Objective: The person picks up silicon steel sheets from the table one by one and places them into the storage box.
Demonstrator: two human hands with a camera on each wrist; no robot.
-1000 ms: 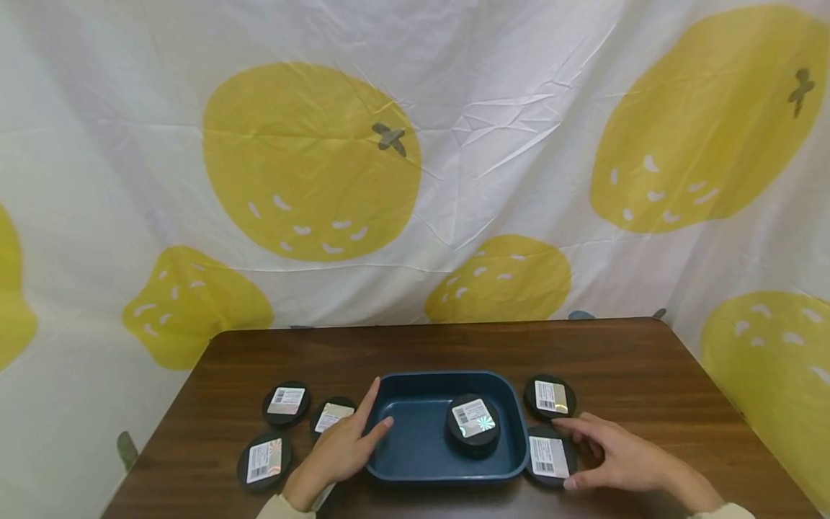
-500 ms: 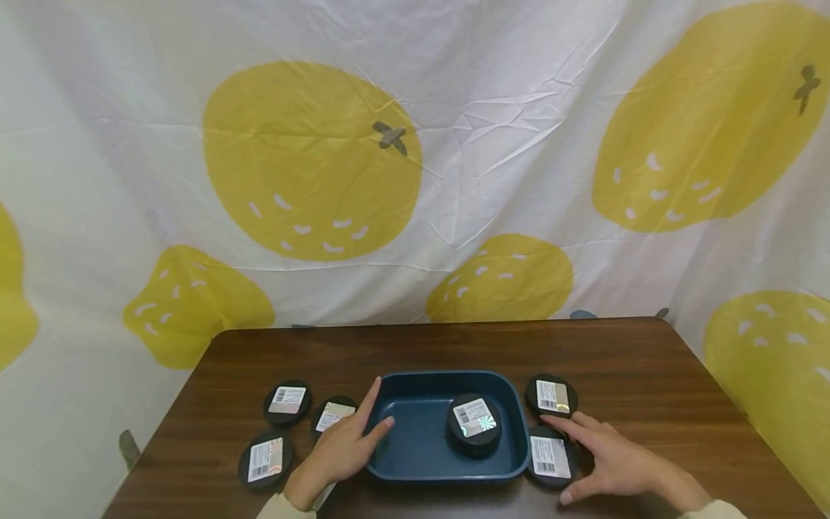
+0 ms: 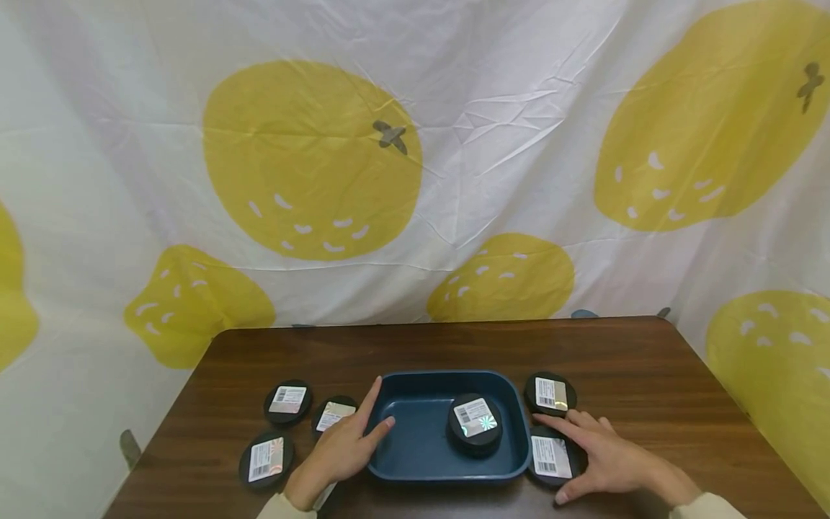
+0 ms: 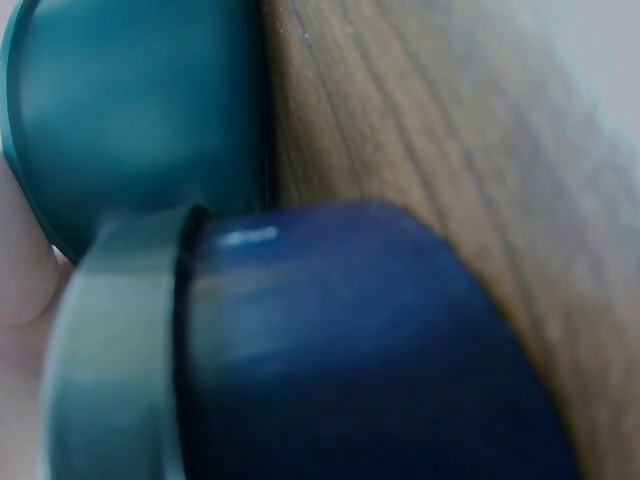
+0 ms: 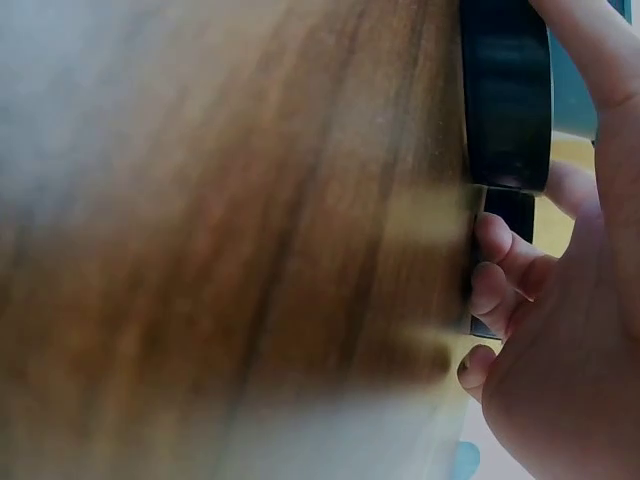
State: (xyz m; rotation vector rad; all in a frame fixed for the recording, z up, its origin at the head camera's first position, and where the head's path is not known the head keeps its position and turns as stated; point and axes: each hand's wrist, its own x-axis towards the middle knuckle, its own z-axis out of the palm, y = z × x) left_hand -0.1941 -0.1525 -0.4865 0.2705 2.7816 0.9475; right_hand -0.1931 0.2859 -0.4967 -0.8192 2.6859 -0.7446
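"So, how wide is the right hand (image 3: 603, 458)?"

"Well spread, as I see it from the head view: index finger past the far side of the near disc (image 3: 552, 455), thumb by its near side. I can't tell whether either touches. On the wrist view I see 3 other fingers partly bent."

"And the left hand (image 3: 340, 447)?"

"Index finger and thumb straight and apart at the left rim of the blue tray (image 3: 415, 440), thumb over the edge. How firmly they press, I can't tell."

"Poses?"

"Both reach inward from the bottom corners, in pale sleeves (image 3: 707, 507). The near disc lies on the table (image 3: 609, 375), just beside the tray's right wall."
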